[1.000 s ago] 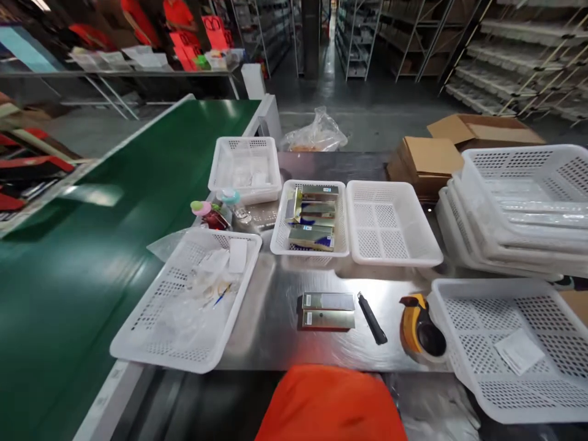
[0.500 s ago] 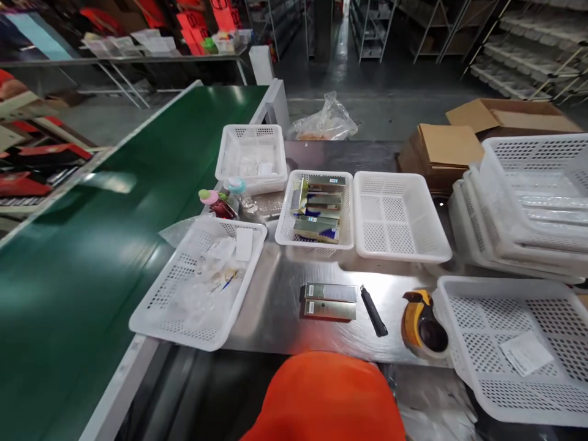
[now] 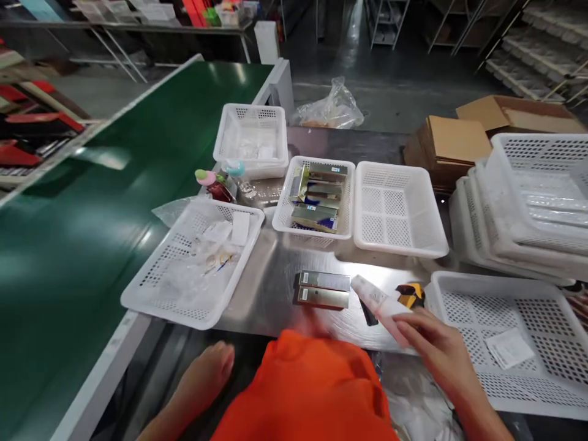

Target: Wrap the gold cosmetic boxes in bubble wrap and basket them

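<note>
My right hand (image 3: 434, 346) holds a small white tube-like packet (image 3: 377, 301) over the steel table (image 3: 271, 288), just right of two gold boxes (image 3: 323, 290) lying side by side. A black marker (image 3: 368, 314) and a yellow tape dispenser (image 3: 410, 294) lie partly hidden behind the packet and hand. My left hand (image 3: 206, 376) hangs below the table's front edge with loosely curled fingers, holding nothing. An orange garment (image 3: 312, 392) covers my lap.
White perforated baskets ring the table: one with clear bags (image 3: 151, 288), one with gold boxes (image 3: 282, 211), an empty one (image 3: 404, 245), one with a paper slip (image 3: 542, 300), a stack (image 3: 505, 159). A green conveyor (image 3: 92, 202) runs on the left. Cardboard boxes (image 3: 452, 141) sit behind.
Both hands have come into view; the right one now holds a white packet over the marker and tape dispenser. The view has tilted down.
</note>
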{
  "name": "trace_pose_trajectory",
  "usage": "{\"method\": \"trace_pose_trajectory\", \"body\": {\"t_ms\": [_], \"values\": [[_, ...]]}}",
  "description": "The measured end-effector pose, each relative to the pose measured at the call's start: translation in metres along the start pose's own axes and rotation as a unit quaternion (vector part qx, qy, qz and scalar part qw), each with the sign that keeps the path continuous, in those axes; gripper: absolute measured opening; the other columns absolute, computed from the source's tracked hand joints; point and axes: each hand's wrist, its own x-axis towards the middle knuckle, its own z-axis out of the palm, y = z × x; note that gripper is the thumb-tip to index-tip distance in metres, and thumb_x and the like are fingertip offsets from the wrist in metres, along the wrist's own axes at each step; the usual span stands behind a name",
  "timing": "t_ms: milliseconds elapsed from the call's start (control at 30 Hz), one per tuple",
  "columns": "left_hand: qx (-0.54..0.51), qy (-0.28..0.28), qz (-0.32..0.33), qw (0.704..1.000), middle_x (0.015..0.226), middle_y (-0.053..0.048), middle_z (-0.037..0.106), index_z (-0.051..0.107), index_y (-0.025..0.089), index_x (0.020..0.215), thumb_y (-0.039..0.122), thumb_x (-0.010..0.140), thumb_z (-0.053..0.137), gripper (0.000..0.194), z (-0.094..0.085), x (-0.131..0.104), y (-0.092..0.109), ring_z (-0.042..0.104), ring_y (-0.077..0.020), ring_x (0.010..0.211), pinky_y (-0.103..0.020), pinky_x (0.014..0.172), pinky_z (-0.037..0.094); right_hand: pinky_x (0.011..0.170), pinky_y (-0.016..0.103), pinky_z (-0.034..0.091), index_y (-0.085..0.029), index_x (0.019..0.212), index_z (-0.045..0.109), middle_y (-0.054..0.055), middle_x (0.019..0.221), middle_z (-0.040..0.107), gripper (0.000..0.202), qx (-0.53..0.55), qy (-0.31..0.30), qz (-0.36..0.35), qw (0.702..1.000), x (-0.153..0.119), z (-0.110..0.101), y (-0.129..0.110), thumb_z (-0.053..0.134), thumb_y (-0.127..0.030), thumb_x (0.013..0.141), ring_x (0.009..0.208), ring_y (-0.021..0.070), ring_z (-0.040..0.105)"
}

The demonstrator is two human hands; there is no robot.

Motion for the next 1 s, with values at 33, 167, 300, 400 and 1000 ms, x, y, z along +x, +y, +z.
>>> {"method": "trace_pose_trajectory", "body": {"t_ms": [33, 167, 300, 400, 1000], "values": [[-0.03, -0.018, 0.019, 0.999, 0.076, -0.002, 0.064, 0.066, 0.021, 0.072, 0.045, 0.081, 0.068, 0.026, 0.003, 0.005, 0.01, 0.061, -0.0199, 0.077, -0.033, 0.076, 0.049, 0.061, 0.033, 0.047, -0.025, 0.073, 0.074, 0.006, 0.078, 0.068, 0.025, 0.078, 0.015, -0.012, 0.997, 0.005, 0.021, -0.018, 0.079, -0.048, 0.065, 0.069, 0.0201, 0.059], [-0.333, -0.12, 0.086, 0.931, 0.105, -0.008, 0.072, 0.073, 0.023, 0.101, 0.055, 0.077, 0.069, 0.04, 0.025, 0.03, 0.08, 0.064, -0.0241, 0.098, -0.032, 0.088, 0.048, 0.049, 0.025, 0.046, -0.028, 0.107, 0.064, 0.001, 0.088, 0.067, 0.057, 0.344, -0.022, 0.045, 0.937, -0.001, 0.111, -0.043, 0.088, -0.039, 0.056, 0.062, 0.0139, 0.056], [-0.554, -0.128, 0.058, 0.82, 0.088, -0.007, 0.073, 0.072, 0.016, 0.093, 0.056, 0.064, 0.082, 0.051, 0.053, 0.045, 0.133, 0.065, -0.0176, 0.074, -0.027, 0.068, 0.049, 0.052, 0.024, 0.049, -0.023, 0.097, 0.065, -0.001, 0.078, 0.065, 0.054, 0.4, -0.125, 0.126, 0.899, -0.016, 0.153, -0.032, 0.091, -0.038, 0.052, 0.062, 0.013, 0.057], [-0.579, -0.085, 0.04, 0.81, 0.076, -0.005, 0.073, 0.072, 0.014, 0.083, 0.044, 0.059, 0.089, 0.042, 0.059, 0.047, 0.136, 0.063, -0.0149, 0.066, -0.026, 0.064, 0.048, 0.049, 0.023, 0.046, -0.02, 0.075, 0.063, -0.002, 0.066, 0.058, 0.041, 0.375, -0.156, 0.141, 0.903, -0.019, 0.151, -0.026, 0.088, -0.047, 0.056, 0.06, 0.0128, 0.054], [-0.516, -0.073, 0.017, 0.853, 0.085, -0.008, 0.077, 0.074, 0.013, 0.091, 0.038, 0.064, 0.085, 0.038, 0.042, 0.031, 0.12, 0.069, -0.0208, 0.074, -0.03, 0.069, 0.052, 0.047, 0.026, 0.037, -0.022, 0.059, 0.047, -0.005, 0.054, 0.047, 0.044, 0.26, -0.111, 0.069, 0.957, -0.022, 0.146, -0.027, 0.08, -0.05, 0.066, 0.049, 0.0103, 0.041]]}}
